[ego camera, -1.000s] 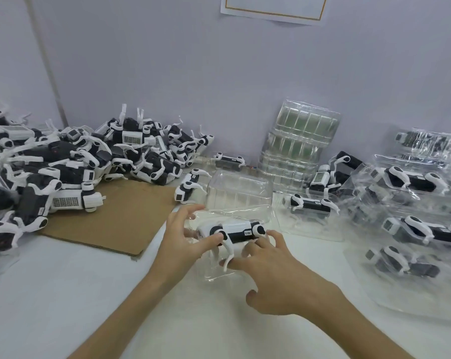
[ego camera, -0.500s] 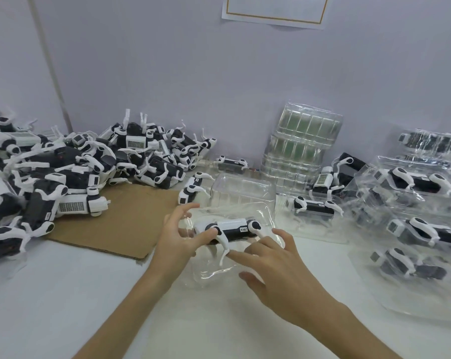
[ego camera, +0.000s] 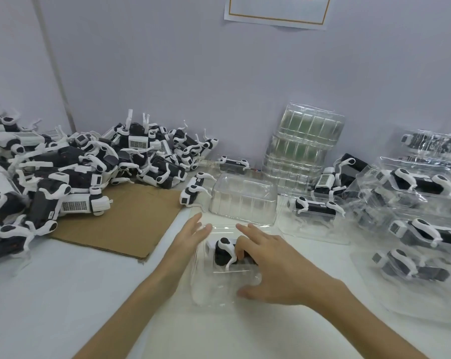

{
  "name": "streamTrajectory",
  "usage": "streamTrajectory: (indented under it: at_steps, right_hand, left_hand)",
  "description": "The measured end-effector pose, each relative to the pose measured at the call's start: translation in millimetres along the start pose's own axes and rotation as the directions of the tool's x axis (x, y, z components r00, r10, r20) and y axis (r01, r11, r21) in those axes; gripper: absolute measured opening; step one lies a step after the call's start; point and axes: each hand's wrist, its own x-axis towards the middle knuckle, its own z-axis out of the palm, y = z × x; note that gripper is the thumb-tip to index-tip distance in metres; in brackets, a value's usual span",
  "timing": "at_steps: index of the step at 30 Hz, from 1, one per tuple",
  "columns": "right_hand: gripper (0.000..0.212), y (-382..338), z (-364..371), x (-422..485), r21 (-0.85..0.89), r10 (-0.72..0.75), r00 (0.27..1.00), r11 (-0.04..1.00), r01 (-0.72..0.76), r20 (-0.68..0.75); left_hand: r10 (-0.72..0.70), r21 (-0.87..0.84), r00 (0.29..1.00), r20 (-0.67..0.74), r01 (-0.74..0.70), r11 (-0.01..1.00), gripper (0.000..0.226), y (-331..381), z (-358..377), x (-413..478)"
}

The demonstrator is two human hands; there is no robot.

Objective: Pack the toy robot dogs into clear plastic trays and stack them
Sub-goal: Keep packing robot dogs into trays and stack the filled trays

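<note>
Your right hand (ego camera: pixel 278 268) is pressing the dog (ego camera: pixel 223 252) down, fingers spread, into the tray (ego camera: pixel 206 288) mid-front of the tabletop (ego camera: pixel 89 294). Dog's lying left-right, and your left hand (ego camera: pixel 190 237) is hovering flat just beside its left end.

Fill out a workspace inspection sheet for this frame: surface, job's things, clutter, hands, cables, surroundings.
Surface: white table, cardboard sheet at left.
Job's things: toy robot dog lying in a clear tray at centre; loose dog pile left; empty tray stack at back; packed trays stacked right.
Clutter: upturned empty tray behind the hands.
Hands: left hand beside the tray, fingers straight; right hand rests on the dog.
Cables: nothing seen.
Surroundings: pale wall, paper notice.
</note>
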Motion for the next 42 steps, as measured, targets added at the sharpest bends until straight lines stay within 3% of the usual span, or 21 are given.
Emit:
streamTrajectory:
  at_steps: [4,7,10,12,15,17,19,20,21,23,24,26,28,30,37,42]
  right_hand:
    - [0.030,10,-17,12,0.044,-0.030,0.999,0.999,0.032,-0.042]
    - [0.029,10,-32,17,0.051,-0.034,0.998,0.998,0.037,-0.054]
    - [0.025,15,-52,27,0.186,0.014,0.994,0.983,0.006,-0.107]
    - [0.030,17,-63,40,0.257,0.053,0.975,0.966,0.005,-0.217]
    - [0.031,22,-77,72,0.176,0.042,0.896,0.983,0.041,-0.443]
    - [0.023,28,-84,101,0.099,0.019,0.853,0.994,0.039,-0.522]
    - [0.020,36,-91,133,0.010,-0.008,0.827,1.000,0.016,-0.563]
    - [0.019,41,-93,149,-0.031,-0.016,0.823,1.000,-0.001,-0.567]
    - [0.018,47,-94,166,-0.069,-0.020,0.825,0.997,-0.023,-0.565]
    - [0.017,61,-92,198,-0.153,-0.004,0.841,0.984,-0.094,-0.541]
    - [0.017,69,-89,214,-0.201,0.011,0.856,0.970,-0.134,-0.516]
    - [0.015,87,-79,242,-0.283,0.049,0.891,0.939,-0.195,-0.452]
    - [0.008,104,-67,264,-0.350,0.099,0.910,0.902,-0.253,-0.402]
    - [0.015,118,-56,281,-0.384,0.161,0.913,0.870,-0.311,-0.375]
    - [0.016,149,-38,323,-0.331,0.307,0.858,0.827,-0.454,-0.412]
    - [0.036,175,-34,327,-0.294,0.422,0.884,0.835,-0.465,-0.198]
  left_hand:
    - [-0.070,-0.405,0.965,-0.254,-0.040,0.913,0.032,0,-10,7]
    - [-0.164,-0.501,0.901,-0.402,-0.067,0.863,0.031,3,-24,9]
    - [-0.258,-0.597,0.867,-0.426,-0.055,0.800,0.033,1,-31,9]
    - [-0.256,-0.588,0.860,-0.442,-0.062,0.806,0.028,1,-30,10]
    - [-0.172,-0.423,0.856,-0.488,-0.060,0.904,0.015,-5,-20,13]
    - [0.007,-0.138,0.873,-0.488,-0.085,0.987,0.019,-14,-12,13]
    - [0.225,0.266,0.910,-0.349,-0.134,0.955,0.021,-26,-4,9]
    - [0.296,0.515,0.933,-0.207,-0.153,0.844,0.023,-33,0,9]
    - [0.312,0.732,0.948,-0.063,-0.168,0.660,0.034,-42,5,10]
    - [0.251,0.932,0.961,0.119,-0.195,0.306,0.054,-51,13,11]
    - [0.217,0.953,0.964,0.156,-0.204,0.223,0.054,-48,14,11]
    - [0.183,0.941,0.967,0.175,-0.219,0.259,0.058,-42,17,12]
    - [0.202,0.945,0.958,0.202,-0.244,0.215,0.060,-44,17,14]
    - [0.251,0.958,0.951,0.182,-0.229,0.175,0.062,-52,16,19]
    - [0.451,0.951,0.870,0.198,-0.282,0.126,0.038,-56,12,38]
    - [0.423,0.959,0.890,0.171,-0.249,0.135,0.053,-58,14,36]
